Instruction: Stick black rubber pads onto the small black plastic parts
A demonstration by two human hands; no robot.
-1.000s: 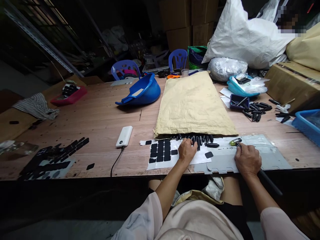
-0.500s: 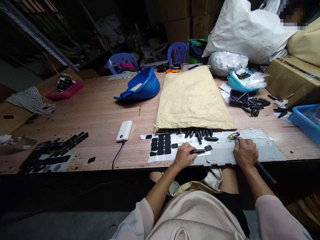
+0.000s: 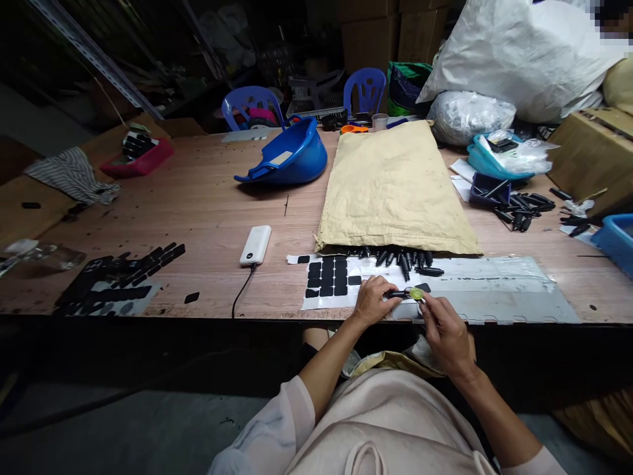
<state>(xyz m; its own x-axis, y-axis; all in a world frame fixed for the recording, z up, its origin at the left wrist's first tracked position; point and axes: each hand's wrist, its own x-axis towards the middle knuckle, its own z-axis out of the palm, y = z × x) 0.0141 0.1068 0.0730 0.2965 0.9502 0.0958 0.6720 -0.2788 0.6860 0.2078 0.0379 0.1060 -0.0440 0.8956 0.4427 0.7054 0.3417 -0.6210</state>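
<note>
My left hand (image 3: pixel 374 298) is closed on a slim black pen-like tube (image 3: pixel 397 294), held level just above the near edge of the table. My right hand (image 3: pixel 448 330) grips a small hammer with a yellow-green head (image 3: pixel 416 293). That head is at the right end of the tube; whether they touch I cannot tell. A black rounded patch (image 3: pixel 424 287) lies just behind. Left of my left hand, a white sheet (image 3: pixel 309 303) carries rows of black rounded stickers (image 3: pixel 327 277). Several black tubes (image 3: pixel 404 264) lie behind my hands, at the sack's mouth.
A beige sack (image 3: pixel 395 191) lies flat ahead. To its left are a blue basin (image 3: pixel 297 158) and a white power bank (image 3: pixel 256 245) with a cable. More black tubes (image 3: pixel 524 210) lie right, near a teal basket (image 3: pixel 509 166). A grey board (image 3: pixel 524 300) runs along the near edge.
My right hand has moved left with the hammer, bringing its head up to the black tube. My left hand still holds the tube. The view has shifted slightly.
</note>
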